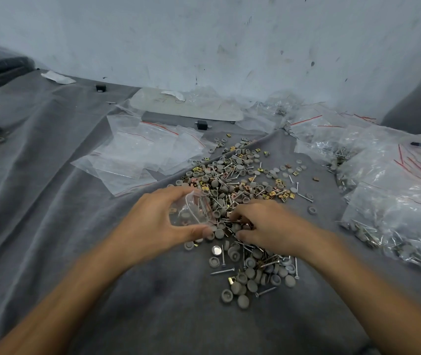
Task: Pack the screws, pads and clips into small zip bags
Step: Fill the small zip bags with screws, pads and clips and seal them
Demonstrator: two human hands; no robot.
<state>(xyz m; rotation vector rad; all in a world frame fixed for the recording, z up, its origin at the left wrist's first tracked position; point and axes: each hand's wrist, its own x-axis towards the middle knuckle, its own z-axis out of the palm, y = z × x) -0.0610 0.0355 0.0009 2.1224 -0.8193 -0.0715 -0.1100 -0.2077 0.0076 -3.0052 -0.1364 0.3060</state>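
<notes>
The left hand curls its grip around a small zip bag, holding the mouth open at the edge of the pile of screws, pads and clips on grey cloth, likely to keep transfers short. The right hand reaches into the pile with bent fingers; blur hides whether its grip holds anything.

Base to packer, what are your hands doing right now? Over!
Left hand holds small zip bag. Right hand down in parts pile, grip blurred. Nothing in the way.
</notes>
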